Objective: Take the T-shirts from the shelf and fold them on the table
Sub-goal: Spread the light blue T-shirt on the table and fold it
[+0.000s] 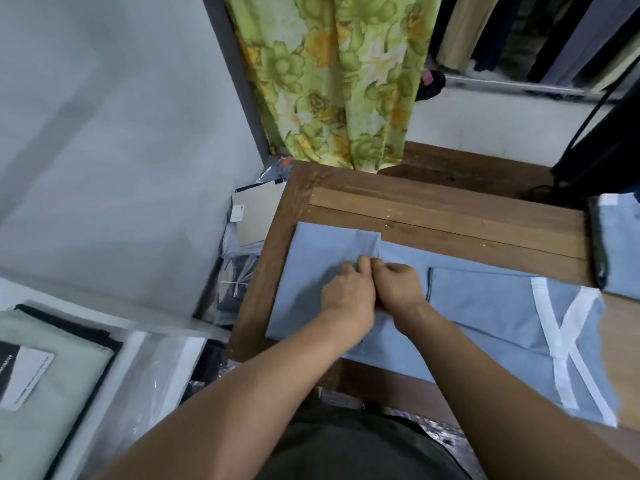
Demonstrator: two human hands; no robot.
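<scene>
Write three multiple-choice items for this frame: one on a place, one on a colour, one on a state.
1. Where does the second, folded blue shirt lie?
A. at the table's right edge
B. on the floor
C. on the left shelf

2. What colour are the bands on the shirt being folded?
A. red
B. white
C. black

3. What are the two hands doing?
A. hanging idle off the table
B. lifting a hanger
C. pinching the shirt's cloth together

Answers:
1. A, it sits on the wooden table at the right side of the frame.
2. B, white strips cross on the blue cloth.
3. C, the left hand and right hand meet at a fold, fingers curled on the fabric.
</scene>
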